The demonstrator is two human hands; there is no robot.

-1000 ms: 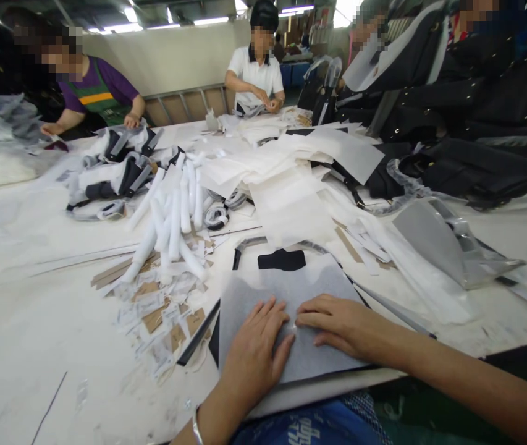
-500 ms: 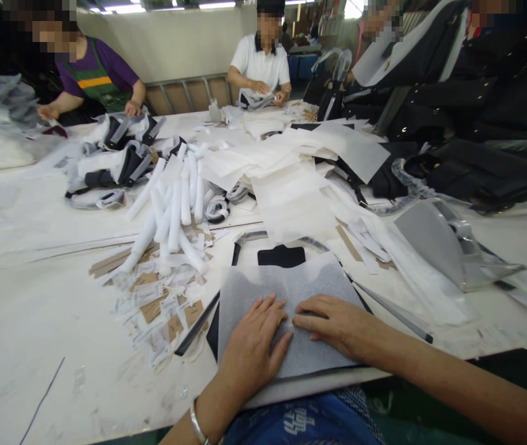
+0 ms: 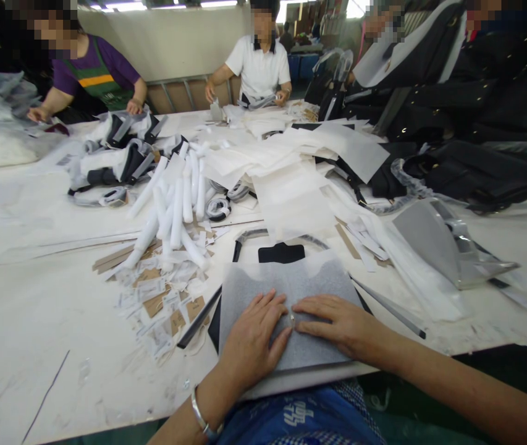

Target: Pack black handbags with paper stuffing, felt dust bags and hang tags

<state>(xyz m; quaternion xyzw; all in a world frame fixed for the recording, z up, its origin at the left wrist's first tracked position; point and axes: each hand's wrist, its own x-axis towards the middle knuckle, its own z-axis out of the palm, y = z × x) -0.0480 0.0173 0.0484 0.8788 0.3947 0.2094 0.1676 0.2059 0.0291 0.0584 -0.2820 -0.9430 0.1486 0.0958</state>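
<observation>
Left hand (image 3: 254, 337) (bangle (image 3: 195, 405) behind) and right hand (image 3: 344, 326), loosely spread on a pale sheet (image 3: 288, 278).

under the left hand (image 3: 252, 337) and right hand (image 3: 343, 326), a thin whitish paper sheet (image 3: 256, 278) looks dull. behind the left hand, a round silver metal bracelet (image 3: 197, 410) shines.

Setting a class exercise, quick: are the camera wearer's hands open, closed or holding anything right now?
Left hand: open, palm down on the translucent sheet, no grip visible.
Right hand: open, fingers resting on that sheet, no grip visible.
</observation>
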